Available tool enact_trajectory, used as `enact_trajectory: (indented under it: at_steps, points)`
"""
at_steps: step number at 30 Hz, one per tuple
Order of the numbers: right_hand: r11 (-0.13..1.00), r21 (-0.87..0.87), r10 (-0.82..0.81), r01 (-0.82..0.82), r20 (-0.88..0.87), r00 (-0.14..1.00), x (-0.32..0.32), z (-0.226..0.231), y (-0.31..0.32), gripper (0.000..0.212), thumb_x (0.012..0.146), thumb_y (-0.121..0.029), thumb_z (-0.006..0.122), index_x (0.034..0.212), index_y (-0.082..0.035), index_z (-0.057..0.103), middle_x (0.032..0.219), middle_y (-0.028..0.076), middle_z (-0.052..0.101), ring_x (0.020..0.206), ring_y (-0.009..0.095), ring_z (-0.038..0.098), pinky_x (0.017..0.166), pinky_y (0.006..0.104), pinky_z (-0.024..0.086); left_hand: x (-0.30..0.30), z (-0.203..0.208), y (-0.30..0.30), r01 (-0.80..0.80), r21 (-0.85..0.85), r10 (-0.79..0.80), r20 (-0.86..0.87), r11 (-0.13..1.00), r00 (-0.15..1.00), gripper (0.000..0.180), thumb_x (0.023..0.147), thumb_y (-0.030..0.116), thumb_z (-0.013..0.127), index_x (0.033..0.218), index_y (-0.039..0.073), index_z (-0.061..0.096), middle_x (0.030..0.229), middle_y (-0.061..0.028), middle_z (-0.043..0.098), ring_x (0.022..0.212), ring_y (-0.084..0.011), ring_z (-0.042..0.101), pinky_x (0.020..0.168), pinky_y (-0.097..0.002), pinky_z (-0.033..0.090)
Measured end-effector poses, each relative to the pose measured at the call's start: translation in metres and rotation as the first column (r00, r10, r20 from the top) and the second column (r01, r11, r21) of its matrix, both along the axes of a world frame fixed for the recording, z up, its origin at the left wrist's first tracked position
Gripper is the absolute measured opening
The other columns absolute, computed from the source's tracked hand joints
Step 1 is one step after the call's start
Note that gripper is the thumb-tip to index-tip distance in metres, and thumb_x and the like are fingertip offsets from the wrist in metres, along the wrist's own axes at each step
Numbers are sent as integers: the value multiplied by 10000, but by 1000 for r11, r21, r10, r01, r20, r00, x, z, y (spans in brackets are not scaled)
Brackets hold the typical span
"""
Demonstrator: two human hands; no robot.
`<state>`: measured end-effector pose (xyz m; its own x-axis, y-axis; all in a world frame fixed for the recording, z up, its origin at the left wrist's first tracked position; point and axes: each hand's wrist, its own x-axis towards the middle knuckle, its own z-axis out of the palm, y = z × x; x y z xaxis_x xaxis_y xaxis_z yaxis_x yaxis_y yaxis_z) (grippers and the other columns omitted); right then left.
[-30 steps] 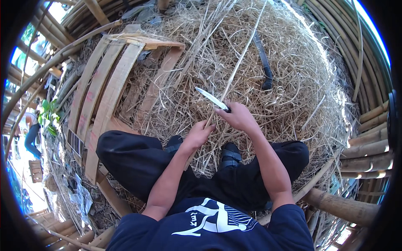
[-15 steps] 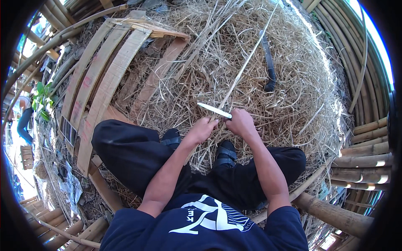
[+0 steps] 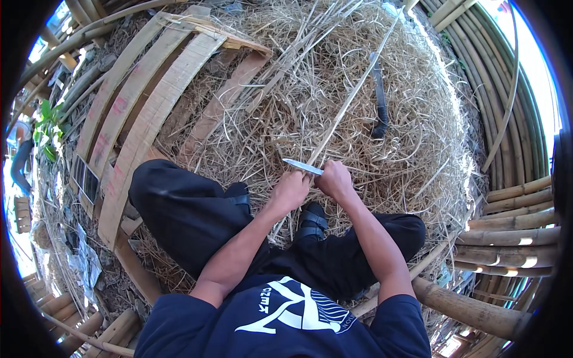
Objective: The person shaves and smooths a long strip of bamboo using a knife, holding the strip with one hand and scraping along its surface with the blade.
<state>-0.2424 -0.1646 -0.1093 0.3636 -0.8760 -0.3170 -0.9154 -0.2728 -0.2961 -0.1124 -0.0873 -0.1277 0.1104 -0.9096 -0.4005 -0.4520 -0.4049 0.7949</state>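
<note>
My right hand (image 3: 335, 179) is closed round the handle of a knife (image 3: 302, 166), whose pale blade points left. The blade lies across a long thin bamboo strip (image 3: 348, 102), close to my left hand (image 3: 292, 190). My left hand is closed on the near end of that strip, which runs away from me to the far right over the shavings. Both hands are close together above the gap between my feet. A second, larger blade with a black handle (image 3: 378, 128) lies on the shavings beyond my right hand.
Bamboo shavings (image 3: 418, 161) cover the ground ahead. A slatted wooden pallet (image 3: 156, 110) lies at the left, with a dark flat rectangular thing (image 3: 85, 179) near its edge. Stacked bamboo poles (image 3: 507, 238) line the right, and a thick pole (image 3: 465, 304) lies beside my right thigh.
My hands have come closer together, and the knife blade now sits nearer my left hand, tilted differently. The whole view has shifted slightly.
</note>
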Motion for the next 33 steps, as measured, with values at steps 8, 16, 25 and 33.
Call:
enact_trajectory:
  at_steps: [8, 16, 25, 33]
  points:
    - [996, -84, 37, -38, -11, 999, -1, -23, -18, 232, 655, -201, 675, 640, 28, 644, 667, 258, 624, 680, 417, 645, 665, 462, 536, 3, -4, 0, 4, -69, -2, 28, 998, 1000, 303, 952, 234, 453, 1000, -29, 598, 725, -281, 607, 717, -457, 606, 652, -519, 471]
    - [975, -212, -64, 64, 8, 998, -17, -26, -50, 222, 697, -241, 670, 713, -24, 712, 686, 226, 646, 676, 391, 655, 663, 440, 538, 6, 15, -4, -42, -115, 41, -16, 992, 999, 325, 941, 240, 460, 923, -62, 576, 750, -299, 618, 726, -470, 614, 688, -541, 483]
    - [889, -64, -456, 453, -34, 890, -40, -3, -46, 298, 736, -179, 609, 897, 67, 662, 936, 297, 651, 911, 413, 649, 825, 449, 522, 4, 13, 8, -2, -49, -4, -106, 999, 994, 328, 936, 272, 491, 922, -40, 591, 697, -234, 614, 664, -389, 615, 642, -462, 472]
    - [977, -48, -207, 209, 49, 977, -8, 4, -16, 267, 732, -175, 625, 783, 85, 659, 806, 304, 641, 788, 438, 646, 768, 478, 528, 6, 14, 6, 11, -28, -14, -125, 1000, 992, 412, 940, 387, 506, 868, -12, 583, 649, -150, 575, 620, -275, 580, 625, -409, 446]
